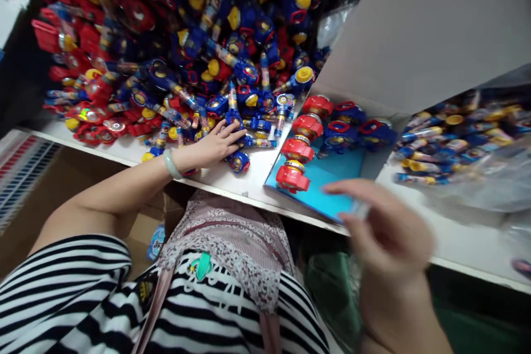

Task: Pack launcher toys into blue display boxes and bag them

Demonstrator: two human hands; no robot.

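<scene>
My left hand (218, 146), with a pale green bangle (171, 164) on its wrist, lies on the front edge of a heap of small plastic toys. Its fingers are stretched out over a blue toy with a clear tube (232, 102). Just below the fingertips sits another blue toy (238, 162). My right hand (390, 227) is smeared by motion, thumb and forefinger apart, in front of a blue tray or box (323, 180); I see nothing held in it. A row of red round toys (297, 149) lines the box's left side, with several blue toys (340, 134) behind.
The mixed heap of red and blue toys (136, 11) covers the back left of the white table (257, 174). A large grey-white panel (427, 27) rises at the back right. Beyond it lie many small tubes (448, 141) and clear plastic bags (477, 188).
</scene>
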